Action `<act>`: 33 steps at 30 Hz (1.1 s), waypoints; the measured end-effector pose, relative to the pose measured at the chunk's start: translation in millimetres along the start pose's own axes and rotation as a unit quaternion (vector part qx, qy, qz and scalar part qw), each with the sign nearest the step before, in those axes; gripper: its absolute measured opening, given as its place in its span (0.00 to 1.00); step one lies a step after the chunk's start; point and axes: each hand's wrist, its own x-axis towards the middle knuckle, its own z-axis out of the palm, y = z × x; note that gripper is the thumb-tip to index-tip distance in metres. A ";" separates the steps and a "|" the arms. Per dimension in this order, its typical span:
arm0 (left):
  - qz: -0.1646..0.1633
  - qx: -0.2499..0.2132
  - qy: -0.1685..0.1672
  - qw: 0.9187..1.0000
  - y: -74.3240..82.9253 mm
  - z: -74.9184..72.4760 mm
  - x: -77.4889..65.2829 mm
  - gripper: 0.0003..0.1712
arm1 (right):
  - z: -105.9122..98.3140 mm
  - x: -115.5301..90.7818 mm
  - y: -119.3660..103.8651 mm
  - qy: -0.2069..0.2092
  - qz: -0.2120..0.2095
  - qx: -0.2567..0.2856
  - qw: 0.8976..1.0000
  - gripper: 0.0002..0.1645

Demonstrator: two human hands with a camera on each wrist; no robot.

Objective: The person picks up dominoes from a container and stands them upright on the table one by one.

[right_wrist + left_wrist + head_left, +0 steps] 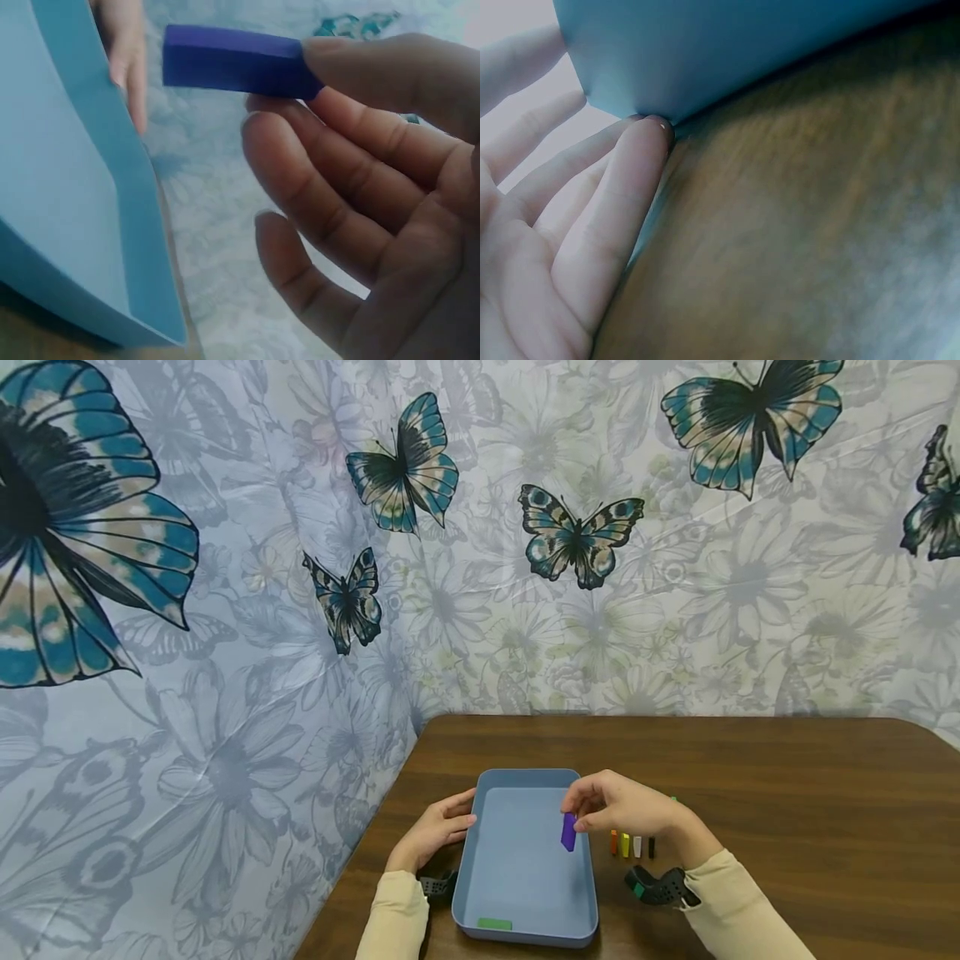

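Note:
My right hand [626,806] pinches a small purple block [568,832] between thumb and fingers, above the right side of a blue tray [525,932]. In the right wrist view the purple block [232,64] is a long bar gripped by one end, with the other fingers loosely bent below. My left hand [438,828] rests against the tray's left wall, fingers extended. The left wrist view has its fingertips touching the outside of the tray [705,52]. A green block [495,924] lies flat inside the tray at the near left.
Right of the tray stand an orange block [614,842], a yellow block [626,845], a white block [637,847] and a black block [652,847] in a row on the wooden table [825,827]. A bit of green [673,798] peeks out behind the right hand. Butterfly-patterned fabric hangs behind.

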 end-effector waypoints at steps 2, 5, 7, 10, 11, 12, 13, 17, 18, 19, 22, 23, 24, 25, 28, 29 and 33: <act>0.002 0.001 0.000 1.000 0.3 -0.7 0.8 0.39 | -6.7 -4.5 0.1 0.003 0.000 -0.005 1.000 0.10; 0.003 0.002 0.001 1.000 1.3 -1.4 1.8 0.39 | -15.5 -11.2 0.6 0.008 0.003 -0.012 1.000 0.09; 0.002 0.001 0.000 1.000 2.1 -1.3 2.4 0.39 | -20.6 -16.1 1.0 0.008 0.001 -0.017 1.000 0.08; 0.002 0.003 0.001 1.000 2.1 -1.4 2.3 0.39 | -26.8 -22.2 1.2 0.004 0.000 -0.019 1.000 0.07; 0.003 0.003 0.000 1.000 1.9 -1.4 1.9 0.39 | -28.2 -24.2 0.8 0.003 0.002 -0.018 1.000 0.08; 0.002 0.004 -0.001 1.000 1.6 -1.4 1.4 0.39 | -29.5 -26.0 0.7 0.003 0.007 -0.018 1.000 0.07; 0.003 0.004 -0.002 1.000 1.0 -1.4 0.8 0.39 | -30.7 -27.7 0.6 0.004 0.014 -0.018 1.000 0.07; 0.005 0.004 -0.005 1.000 -0.5 0.0 -1.4 0.40 | -34.9 -35.8 1.2 0.011 0.034 -0.021 0.999 0.08; 0.003 0.002 -0.005 1.000 -0.9 0.4 -1.5 0.39 | -36.2 -38.0 2.1 0.011 0.035 -0.021 0.999 0.08; 0.002 0.001 -0.004 1.000 -1.4 0.7 -1.7 0.39 | -37.6 -40.1 3.0 0.011 0.034 -0.021 0.999 0.09; -0.001 -0.003 -0.003 1.000 -2.2 1.0 -1.3 0.38 | -41.8 -46.8 6.0 0.011 0.031 -0.016 0.999 0.09; 0.000 -0.002 -0.003 1.000 -2.3 1.0 -1.3 0.38 | -43.1 -48.9 6.7 0.011 0.033 -0.014 0.999 0.09; -0.002 -0.002 -0.003 1.000 -2.2 1.0 -1.2 0.39 | -44.5 -51.0 7.5 0.012 0.035 -0.013 0.999 0.09; -0.001 -0.002 -0.003 1.000 -2.1 0.9 -0.9 0.39 | -45.9 -53.0 8.1 0.013 0.039 -0.012 0.999 0.09; 0.003 -0.003 -0.003 1.000 -0.6 0.7 -0.5 0.38 | -50.3 -59.0 9.7 0.018 0.053 -0.013 0.998 0.09; 0.002 -0.004 -0.003 1.000 0.0 0.8 -0.4 0.38 | -51.8 -60.9 10.7 0.021 0.056 -0.016 0.998 0.10; 0.002 -0.006 -0.001 1.000 1.7 1.3 -0.6 0.37 | -58.5 -70.4 15.9 0.031 0.068 -0.019 0.997 0.10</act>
